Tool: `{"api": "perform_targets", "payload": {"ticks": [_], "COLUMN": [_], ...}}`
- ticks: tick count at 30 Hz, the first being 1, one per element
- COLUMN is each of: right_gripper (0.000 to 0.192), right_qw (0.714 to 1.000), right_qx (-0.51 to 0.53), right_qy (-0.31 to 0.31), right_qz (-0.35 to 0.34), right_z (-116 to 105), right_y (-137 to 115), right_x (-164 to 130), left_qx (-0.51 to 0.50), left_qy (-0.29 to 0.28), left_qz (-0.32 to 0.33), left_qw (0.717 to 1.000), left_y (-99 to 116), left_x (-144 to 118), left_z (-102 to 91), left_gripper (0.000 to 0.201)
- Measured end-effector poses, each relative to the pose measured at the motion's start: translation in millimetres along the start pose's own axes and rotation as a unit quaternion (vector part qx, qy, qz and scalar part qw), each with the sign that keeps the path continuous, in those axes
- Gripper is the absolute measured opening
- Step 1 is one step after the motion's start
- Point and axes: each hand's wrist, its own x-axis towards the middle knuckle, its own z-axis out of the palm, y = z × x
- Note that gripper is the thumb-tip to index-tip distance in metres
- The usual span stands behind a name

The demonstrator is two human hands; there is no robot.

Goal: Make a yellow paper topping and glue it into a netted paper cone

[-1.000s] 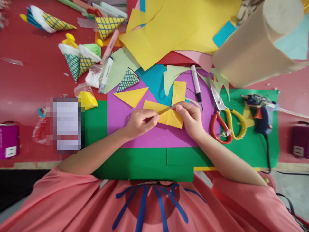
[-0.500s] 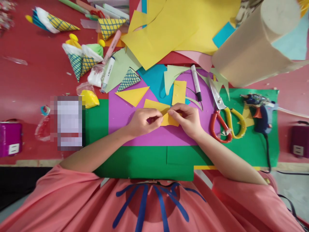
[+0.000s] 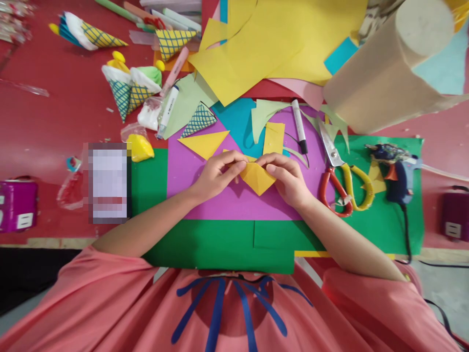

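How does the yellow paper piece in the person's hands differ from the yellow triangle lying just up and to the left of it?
The held yellow piece is pinched by the left hand and right hand, its point towards the person; the loose yellow triangle lies flat and untouched on the purple sheet, pointing sideways. Both are plain yellow paper.

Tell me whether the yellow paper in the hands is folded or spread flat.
Folded. The yellow paper forms a downward-pointing cone-like wedge, its top edges pinched between the left hand and right hand.
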Motion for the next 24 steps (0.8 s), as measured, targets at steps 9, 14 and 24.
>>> {"api": "perform_targets", "payload": {"ticks": [9,14,24], "right_gripper": [0.022,0.023,0.019], "right_qw": [0.997,0.996,0.998], "right_qx": [0.055,0.06,-0.039], "right_qy": [-0.051,-0.058,-0.029], "right_qz": [0.034,0.018,-0.047], "right_z": [6.6,9.2,10.8], "right_y": [-2.5,-3.6,-4.3], "right_x": [-1.1,-0.5,-2.3], "left_qx": [0.038,0.043,0.088], "left_qy": [-0.012,-0.033,-0.025], "left_qz": [0.013,0.018,0.085], "left_qw": [0.999,0.998,0.992], "left_y": [2.8,3.1,-0.5], "left_x": [1.5,0.6,0.9], "left_z": [-1.7,-1.4,0.6], "left_gripper": [0.03,0.027,0.02]}}
